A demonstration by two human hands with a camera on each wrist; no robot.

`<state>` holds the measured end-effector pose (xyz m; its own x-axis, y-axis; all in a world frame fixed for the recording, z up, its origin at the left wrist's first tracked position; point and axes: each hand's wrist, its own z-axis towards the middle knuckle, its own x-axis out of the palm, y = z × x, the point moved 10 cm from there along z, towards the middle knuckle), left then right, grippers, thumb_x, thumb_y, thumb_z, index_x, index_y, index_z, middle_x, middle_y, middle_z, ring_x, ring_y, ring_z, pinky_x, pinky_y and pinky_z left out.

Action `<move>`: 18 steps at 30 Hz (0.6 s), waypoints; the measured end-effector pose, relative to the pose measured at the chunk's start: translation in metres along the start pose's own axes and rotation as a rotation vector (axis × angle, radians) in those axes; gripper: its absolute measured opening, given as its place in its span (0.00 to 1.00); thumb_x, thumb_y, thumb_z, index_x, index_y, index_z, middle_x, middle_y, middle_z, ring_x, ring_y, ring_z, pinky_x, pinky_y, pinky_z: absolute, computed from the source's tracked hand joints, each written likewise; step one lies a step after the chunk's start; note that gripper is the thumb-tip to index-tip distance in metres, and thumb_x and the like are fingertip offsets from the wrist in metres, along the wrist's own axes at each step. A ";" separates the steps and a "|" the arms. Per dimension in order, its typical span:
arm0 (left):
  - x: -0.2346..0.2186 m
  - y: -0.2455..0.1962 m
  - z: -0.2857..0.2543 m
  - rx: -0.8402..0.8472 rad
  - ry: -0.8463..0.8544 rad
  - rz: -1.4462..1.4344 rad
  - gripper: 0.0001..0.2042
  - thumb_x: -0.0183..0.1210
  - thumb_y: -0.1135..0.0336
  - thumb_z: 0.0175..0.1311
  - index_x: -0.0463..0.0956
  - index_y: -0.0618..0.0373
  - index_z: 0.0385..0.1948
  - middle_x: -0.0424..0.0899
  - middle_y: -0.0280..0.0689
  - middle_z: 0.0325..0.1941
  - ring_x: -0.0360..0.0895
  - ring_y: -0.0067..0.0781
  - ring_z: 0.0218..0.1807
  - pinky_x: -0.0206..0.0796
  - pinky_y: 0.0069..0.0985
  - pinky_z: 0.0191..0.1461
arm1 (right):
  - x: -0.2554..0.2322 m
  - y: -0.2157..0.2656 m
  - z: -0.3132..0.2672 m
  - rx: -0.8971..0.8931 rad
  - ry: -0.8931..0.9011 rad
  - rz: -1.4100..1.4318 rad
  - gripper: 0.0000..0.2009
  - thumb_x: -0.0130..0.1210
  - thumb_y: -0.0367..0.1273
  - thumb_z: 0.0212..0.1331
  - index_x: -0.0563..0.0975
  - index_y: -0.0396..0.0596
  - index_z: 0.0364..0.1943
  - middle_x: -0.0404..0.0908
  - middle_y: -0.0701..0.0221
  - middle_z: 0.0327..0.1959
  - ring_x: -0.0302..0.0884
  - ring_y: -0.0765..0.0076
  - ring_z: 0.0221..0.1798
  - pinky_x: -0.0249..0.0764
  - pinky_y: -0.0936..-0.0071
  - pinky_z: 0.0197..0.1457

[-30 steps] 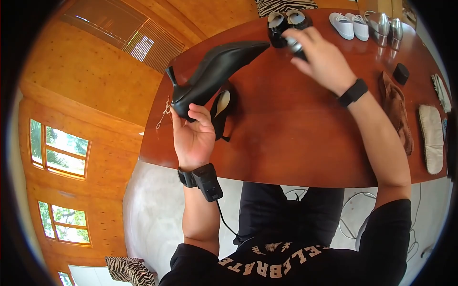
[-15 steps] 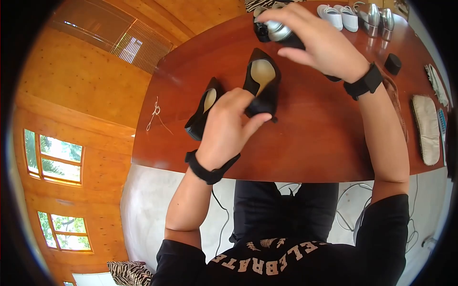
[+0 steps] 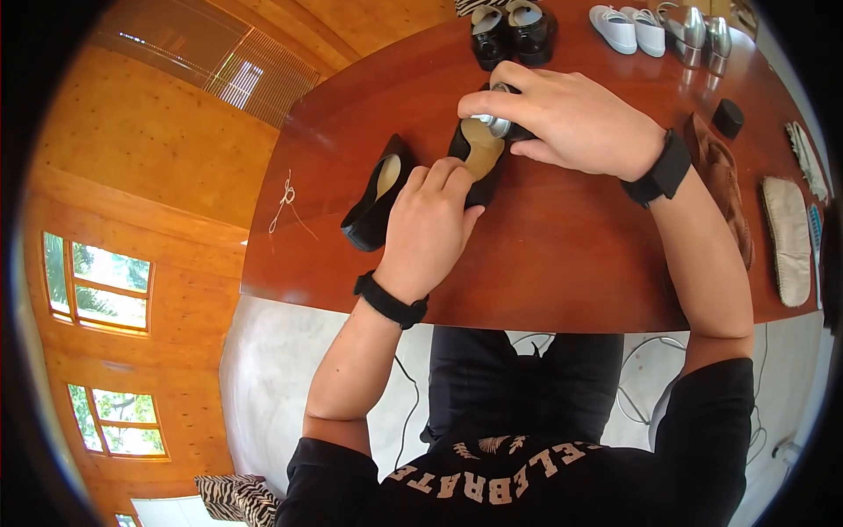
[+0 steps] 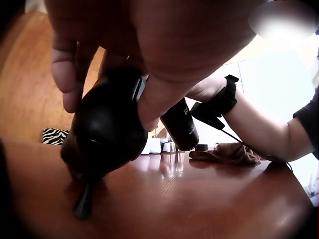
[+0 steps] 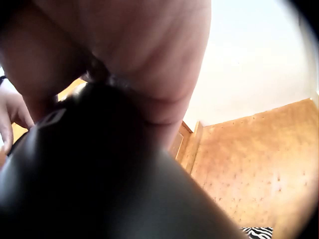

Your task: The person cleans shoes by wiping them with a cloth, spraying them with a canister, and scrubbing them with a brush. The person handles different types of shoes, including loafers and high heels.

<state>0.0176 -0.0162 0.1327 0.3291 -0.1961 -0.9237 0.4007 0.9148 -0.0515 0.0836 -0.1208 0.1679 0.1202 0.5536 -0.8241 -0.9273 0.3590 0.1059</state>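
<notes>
My left hand point(image 3: 428, 224) grips the back of a black high-heeled shoe point(image 3: 481, 160), fingers on one side and thumb on the other. In the left wrist view the rounded heel end of the shoe point(image 4: 107, 130) faces the camera, its thin heel pointing down at the table. My right hand point(image 3: 584, 123) holds a black spray can point(image 4: 180, 127) with a silver top, tilted so that the top is close over the shoe's opening. The can's dark body point(image 5: 99, 169) fills much of the right wrist view. The matching black shoe point(image 3: 379, 193) stands left of my left hand.
At the table's back are shiny black shoes point(image 3: 513, 37), white sneakers point(image 3: 625, 32) and silver shoes point(image 3: 694, 39). A black cap point(image 3: 727, 118), a brown cloth point(image 3: 718, 180) and a beige padded item point(image 3: 786, 241) lie on the right. Thin string point(image 3: 285, 202) lies at the left.
The shoe, held up with its underside showing, was turned over and brought down with its opening upward. My left hand moved right with it; the spray can came down over the shoe.
</notes>
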 end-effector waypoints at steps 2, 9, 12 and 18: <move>-0.002 0.005 -0.001 -0.027 -0.028 -0.026 0.19 0.70 0.75 0.52 0.77 0.61 0.47 0.80 0.41 0.53 0.78 0.47 0.47 0.71 0.38 0.53 | 0.002 0.005 -0.001 0.006 0.034 0.034 0.30 0.69 0.27 0.50 0.73 0.58 0.60 0.74 0.69 0.48 0.79 0.55 0.47 0.78 0.59 0.45; 0.000 0.030 -0.007 -0.216 -0.044 -0.178 0.19 0.68 0.72 0.60 0.73 0.62 0.52 0.80 0.47 0.55 0.83 0.44 0.40 0.76 0.33 0.46 | 0.007 -0.008 -0.003 0.049 0.063 -0.014 0.31 0.69 0.26 0.50 0.72 0.60 0.61 0.75 0.68 0.49 0.79 0.52 0.47 0.77 0.58 0.46; 0.006 0.039 -0.012 -0.297 -0.013 -0.246 0.22 0.68 0.73 0.60 0.72 0.62 0.55 0.80 0.47 0.54 0.84 0.43 0.42 0.77 0.32 0.48 | 0.007 0.006 -0.001 -0.005 0.059 0.114 0.32 0.69 0.26 0.50 0.72 0.60 0.61 0.75 0.67 0.49 0.79 0.52 0.47 0.76 0.58 0.46; -0.035 0.040 -0.030 -0.217 -0.213 -0.134 0.27 0.68 0.76 0.57 0.71 0.61 0.61 0.78 0.47 0.59 0.79 0.46 0.57 0.74 0.34 0.57 | 0.006 0.019 -0.002 -0.035 0.080 0.129 0.30 0.69 0.26 0.50 0.73 0.59 0.61 0.75 0.66 0.47 0.79 0.51 0.47 0.77 0.57 0.45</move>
<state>-0.0034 0.0377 0.1514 0.4664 -0.3686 -0.8041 0.2685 0.9251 -0.2684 0.0660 -0.1122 0.1636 -0.0285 0.5311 -0.8469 -0.9450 0.2617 0.1960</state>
